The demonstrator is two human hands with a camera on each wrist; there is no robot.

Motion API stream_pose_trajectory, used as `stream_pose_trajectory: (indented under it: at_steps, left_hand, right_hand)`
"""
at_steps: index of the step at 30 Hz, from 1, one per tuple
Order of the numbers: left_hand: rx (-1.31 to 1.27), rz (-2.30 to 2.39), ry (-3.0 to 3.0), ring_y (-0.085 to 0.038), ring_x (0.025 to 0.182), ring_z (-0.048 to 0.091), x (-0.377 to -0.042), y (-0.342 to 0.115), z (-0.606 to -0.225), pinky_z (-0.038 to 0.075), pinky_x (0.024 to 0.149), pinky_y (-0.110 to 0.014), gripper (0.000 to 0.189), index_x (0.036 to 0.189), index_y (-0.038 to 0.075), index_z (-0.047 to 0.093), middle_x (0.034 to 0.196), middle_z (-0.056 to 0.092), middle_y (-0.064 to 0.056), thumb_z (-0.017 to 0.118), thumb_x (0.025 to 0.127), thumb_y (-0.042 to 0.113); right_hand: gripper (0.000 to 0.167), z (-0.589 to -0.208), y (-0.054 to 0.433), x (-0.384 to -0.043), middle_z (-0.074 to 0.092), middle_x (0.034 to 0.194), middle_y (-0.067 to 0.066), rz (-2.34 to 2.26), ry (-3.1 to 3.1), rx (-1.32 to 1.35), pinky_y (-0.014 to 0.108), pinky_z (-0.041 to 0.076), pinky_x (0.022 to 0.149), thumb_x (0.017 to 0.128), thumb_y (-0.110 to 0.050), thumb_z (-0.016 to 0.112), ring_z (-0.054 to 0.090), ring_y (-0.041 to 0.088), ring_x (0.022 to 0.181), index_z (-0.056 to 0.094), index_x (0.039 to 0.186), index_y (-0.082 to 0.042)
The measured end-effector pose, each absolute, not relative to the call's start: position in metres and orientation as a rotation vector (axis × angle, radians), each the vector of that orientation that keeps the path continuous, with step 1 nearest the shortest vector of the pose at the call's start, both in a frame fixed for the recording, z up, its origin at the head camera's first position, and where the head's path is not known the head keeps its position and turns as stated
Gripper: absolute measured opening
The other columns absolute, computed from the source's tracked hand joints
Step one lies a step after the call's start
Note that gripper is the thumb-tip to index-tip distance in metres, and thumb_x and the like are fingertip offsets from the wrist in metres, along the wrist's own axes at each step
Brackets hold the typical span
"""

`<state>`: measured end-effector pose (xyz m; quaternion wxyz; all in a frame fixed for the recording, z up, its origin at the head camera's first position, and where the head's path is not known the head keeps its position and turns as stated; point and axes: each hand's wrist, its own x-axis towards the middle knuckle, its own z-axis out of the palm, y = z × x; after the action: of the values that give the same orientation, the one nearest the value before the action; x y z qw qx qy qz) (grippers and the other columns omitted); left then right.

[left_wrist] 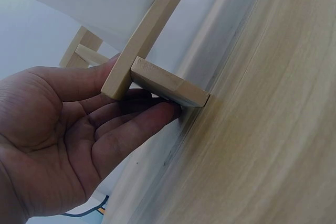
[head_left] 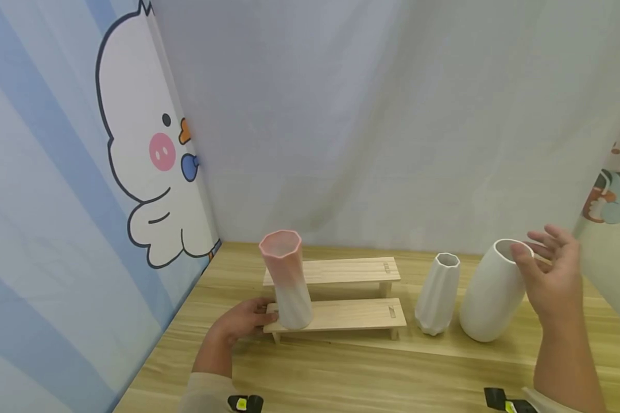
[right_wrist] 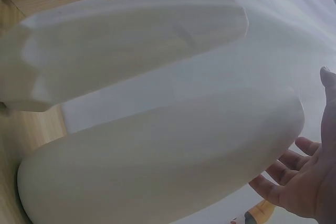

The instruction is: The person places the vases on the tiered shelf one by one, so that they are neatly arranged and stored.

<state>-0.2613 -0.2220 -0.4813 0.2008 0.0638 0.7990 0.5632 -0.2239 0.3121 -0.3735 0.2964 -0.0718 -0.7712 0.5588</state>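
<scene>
A wooden two-step stand [head_left: 353,315] is on the table. My left hand [head_left: 241,319] pinches the left end of its lower step, the thumb on top and the fingers underneath, as the left wrist view shows. On that step, beside the thumb, a pink-and-white vase [head_left: 291,287] stands upright. To the right, a smooth white vase [head_left: 488,298] stands by my right hand [head_left: 555,278]. The thumb is near the rim and the loosely spread fingers [right_wrist: 286,169] are at the vase's far side; whether they touch it I cannot tell. Left of it is a slim fluted white vase [head_left: 438,298].
The wood-grain tabletop [head_left: 315,373] runs back to a pale grey curtain [head_left: 392,126]. On the left hangs a blue-striped cloth [head_left: 46,229] with a cartoon bird. A printed cloth [head_left: 617,189] is at the right edge.
</scene>
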Motion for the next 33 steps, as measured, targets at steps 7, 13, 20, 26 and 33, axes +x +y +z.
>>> stream_pose_trajectory:
  at_steps: [7,13,20,26,33]
  left_hand:
    - [0.169,1.561,2.251,-0.023,0.11,0.063,-0.261,-0.222,-0.481,0.055,0.09,-0.043,0.064,0.144,-0.006,0.04,0.13,0.06,-0.02,0.067,0.095,0.024]
    - [0.183,1.569,2.236,-0.024,0.111,0.062,-0.262,-0.223,-0.482,0.055,0.091,-0.043,0.065,0.145,-0.007,0.039,0.132,0.058,-0.022,0.067,0.095,0.024]
    - [0.186,1.563,2.238,-0.023,0.11,0.063,-0.264,-0.224,-0.484,0.055,0.091,-0.042,0.066,0.144,-0.006,0.04,0.13,0.059,-0.02,0.068,0.094,0.027]
    - [0.164,1.567,2.25,-0.022,0.109,0.062,-0.265,-0.223,-0.486,0.055,0.091,-0.041,0.067,0.143,-0.006,0.043,0.129,0.061,-0.017,0.07,0.092,0.028]
    - [0.165,1.556,2.255,-0.023,0.11,0.062,-0.266,-0.223,-0.487,0.054,0.091,-0.042,0.068,0.143,-0.005,0.042,0.129,0.06,-0.017,0.07,0.092,0.029]
  right_hand:
    - [0.07,-0.378,0.309,-0.23,0.047,0.145,-0.004,1.428,-2.167,-0.217,0.022,0.033,0.101,0.093,-0.035,0.062,0.04,0.009,0.13,0.025,0.151,-0.026]
    - [0.075,-0.38,0.31,-0.231,0.041,0.152,-0.005,1.365,-2.278,-0.238,0.017,0.038,0.087,0.093,-0.042,0.062,0.048,-0.001,0.108,0.019,0.153,-0.028]
    - [0.079,-0.384,0.311,-0.235,0.04,0.153,-0.004,1.336,-2.318,-0.292,0.025,0.043,0.094,0.092,-0.045,0.064,0.045,-0.006,0.11,0.018,0.154,-0.028]
    - [0.082,-0.386,0.31,-0.237,0.04,0.153,-0.002,1.326,-2.327,-0.316,0.033,0.043,0.098,0.09,-0.047,0.066,0.044,-0.005,0.111,0.018,0.154,-0.03]
    - [0.083,-0.388,0.307,-0.239,0.04,0.154,-0.001,1.317,-2.314,-0.359,0.044,0.043,0.101,0.087,-0.049,0.069,0.047,0.003,0.115,0.02,0.153,-0.034]
